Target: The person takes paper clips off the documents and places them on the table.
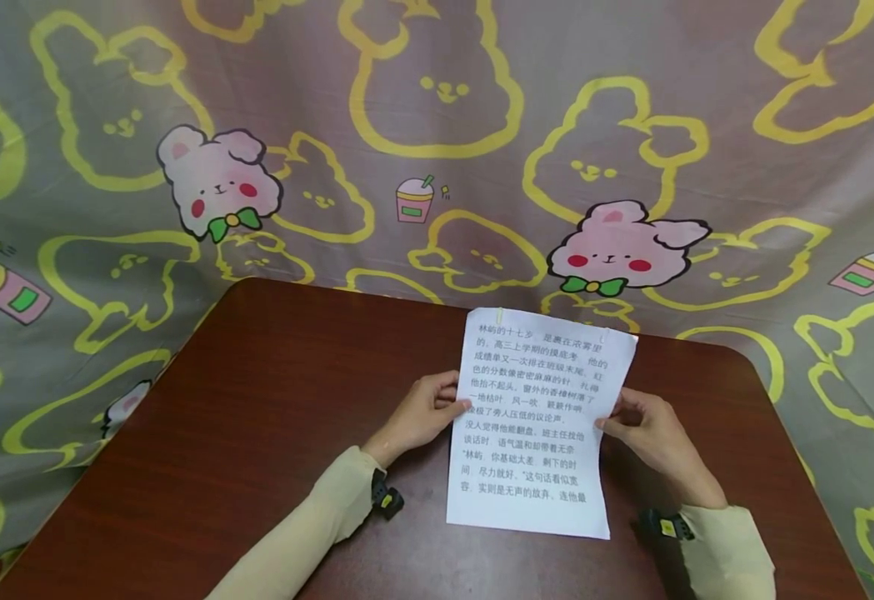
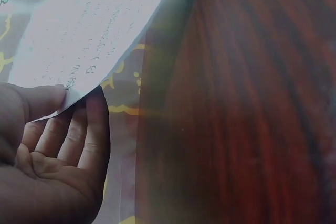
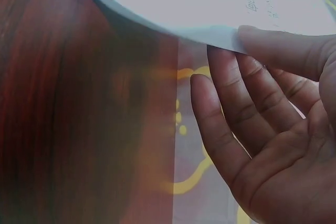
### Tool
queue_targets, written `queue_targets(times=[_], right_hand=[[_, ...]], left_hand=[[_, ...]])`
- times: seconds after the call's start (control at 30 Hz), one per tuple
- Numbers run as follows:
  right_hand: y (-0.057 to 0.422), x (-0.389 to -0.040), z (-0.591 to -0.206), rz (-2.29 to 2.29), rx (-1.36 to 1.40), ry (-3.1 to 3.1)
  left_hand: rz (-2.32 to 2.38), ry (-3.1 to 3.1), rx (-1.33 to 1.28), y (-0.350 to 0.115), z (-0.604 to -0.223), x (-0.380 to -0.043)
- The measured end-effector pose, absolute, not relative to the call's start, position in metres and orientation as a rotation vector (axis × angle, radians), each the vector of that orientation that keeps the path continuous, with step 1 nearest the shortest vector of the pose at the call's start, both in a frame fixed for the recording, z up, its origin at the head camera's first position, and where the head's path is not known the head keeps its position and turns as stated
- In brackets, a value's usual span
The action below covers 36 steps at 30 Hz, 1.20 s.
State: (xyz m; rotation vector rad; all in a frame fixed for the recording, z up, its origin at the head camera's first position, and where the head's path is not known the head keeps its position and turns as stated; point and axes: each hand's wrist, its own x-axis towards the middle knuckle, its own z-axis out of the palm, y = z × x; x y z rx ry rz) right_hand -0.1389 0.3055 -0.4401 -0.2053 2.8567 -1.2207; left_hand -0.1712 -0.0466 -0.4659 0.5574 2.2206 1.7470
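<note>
A white sheet of paper (image 1: 526, 454) with printed Chinese text is held up, tilted, above the table. By its left edge my left hand (image 1: 420, 417) pinches it, the thumb in front and the fingers behind. On the opposite edge my right hand (image 1: 657, 433) pinches it the same way. The right wrist view shows the right thumb (image 3: 283, 51) on the printed face, with the fingers spread below the edge. A small yellowish clip-like strip (image 1: 500, 316) sits at the top left of the paper. Whether more sheets lie behind is hidden.
Below the hands lies a dark reddish-brown wooden table (image 1: 257, 417) with rounded far corners. A grey curtain (image 1: 317, 75) with yellow outlines and pink rabbit faces hangs close behind its far edge. Each wrist wears a small black device on a strap.
</note>
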Motion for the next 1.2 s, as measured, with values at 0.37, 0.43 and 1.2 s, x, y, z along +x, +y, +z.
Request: queue_targets(times=[0.37, 0.43, 1.2], right_hand=[[0.304, -0.135, -0.436, -1.288, -0.205, 2.839], [0.303, -0.134, -0.434, -1.306, -0.213, 2.842], [0.293, -0.136, -0.413, -1.419, -0.122, 2.958]], left_hand=[[1.727, 2.225, 0.579, -0.048, -0.465, -0.171], [1.725, 2.228, 0.580, -0.047, -0.465, -0.171], [1.739, 2.203, 0.585, -0.046, -0.463, -0.170]])
